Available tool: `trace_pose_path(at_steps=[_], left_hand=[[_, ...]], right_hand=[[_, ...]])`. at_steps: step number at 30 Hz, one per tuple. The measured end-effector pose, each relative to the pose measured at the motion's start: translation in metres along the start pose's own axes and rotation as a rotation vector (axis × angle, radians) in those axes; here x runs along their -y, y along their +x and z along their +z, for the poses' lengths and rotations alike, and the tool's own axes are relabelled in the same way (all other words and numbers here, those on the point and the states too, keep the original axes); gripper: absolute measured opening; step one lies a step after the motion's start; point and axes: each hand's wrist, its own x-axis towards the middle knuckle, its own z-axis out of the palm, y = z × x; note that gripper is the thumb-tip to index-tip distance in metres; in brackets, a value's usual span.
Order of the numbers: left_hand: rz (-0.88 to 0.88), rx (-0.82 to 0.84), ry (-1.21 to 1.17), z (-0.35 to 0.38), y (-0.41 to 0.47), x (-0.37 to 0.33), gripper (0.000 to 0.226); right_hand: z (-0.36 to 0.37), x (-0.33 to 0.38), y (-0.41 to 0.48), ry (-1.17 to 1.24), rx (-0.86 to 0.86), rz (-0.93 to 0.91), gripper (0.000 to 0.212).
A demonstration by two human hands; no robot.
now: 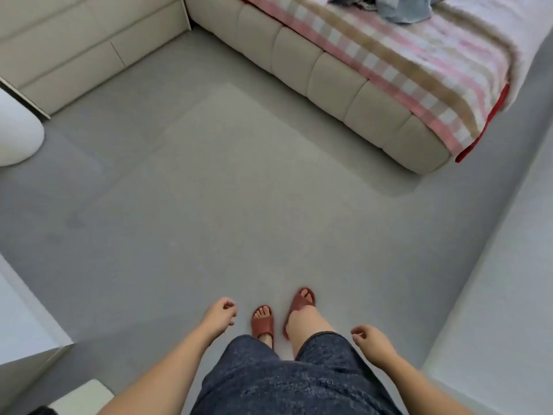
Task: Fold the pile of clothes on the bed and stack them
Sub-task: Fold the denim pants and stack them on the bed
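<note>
A pile of blue and grey clothes point(395, 7) lies crumpled on the bed at the top right, partly cut off by the frame's top edge. The bed point(338, 73) has a cream padded frame and a pink, white and tan checked blanket point(419, 73). My left hand point(220, 314) hangs low at my side over the floor, fingers loosely curled, holding nothing. My right hand point(369, 339) hangs the same way beside my right leg, empty. Both hands are far from the clothes.
Grey floor point(209, 190) stretches between me and the bed. A cream cabinet with drawers point(83, 46) lines the far left wall. White furniture point(18, 133) stands at the left, a white wall point(502, 295) at the right. My feet wear red slippers point(300, 304).
</note>
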Motion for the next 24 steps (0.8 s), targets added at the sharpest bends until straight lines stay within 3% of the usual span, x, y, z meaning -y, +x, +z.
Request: trace_pose_path(at_steps=[4,15,24], left_hand=[[0.04,0.013,0.02,-0.002,0.035,-0.06,0.009],[-0.027,-0.033,-0.028,-0.013,0.104,-0.202,0.011],[-0.212,-0.106,-0.051,-0.053,0.155,-0.26,0.017]], right_hand=[[-0.034,0.002,0.028,0.025,0.053,0.074,0.027],[-0.204,0.058,0.136,-0.098,0.079,-0.001,0.028],[-0.314,0.2,0.22,-0.154,0.015,-0.19,0.029]])
